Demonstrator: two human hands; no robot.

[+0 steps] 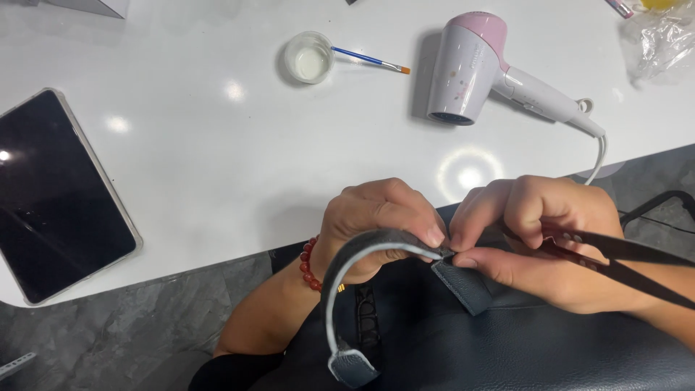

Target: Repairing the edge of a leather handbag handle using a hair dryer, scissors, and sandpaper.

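Head view looks down on our two hands, which meet over a dark blue-grey leather bag (507, 347) lying in our lap at the near edge of a glossy white table (203, 166). Our left hand (380, 221), with a red beaded bracelet (309, 262) at the wrist, is curled around a curved grey leather bag handle with a pale edge (355, 253), the thumb and forefinger pressed together on its upper end. The handle arches down from there to a small leather tab (352, 366) near the bottom of the picture. Our right hand (539, 232) has its fingertips pinched against the same end of the handle, touching the left fingertips, just above a second grey leather tab (463, 284) that sits on the bag. The right hand also clasps a pair of long, thin black metal tweezers (630, 264), whose legs run out to the right past the wrist; we cannot tell where their tips sit, since the fingers hide them.

On the table, well apart from the hands, lies a white and pink hair dryer (470, 69) with its white cord (599, 156) trailing over the edge. Left of it stands a small round clear cup of whitish liquid (308, 58), with a blue-handled, orange-tipped brush (371, 60) resting on its rim. A dark tablet in a pale case (51, 195) lies at far left, and crumpled clear plastic (662, 40) sits at top right.
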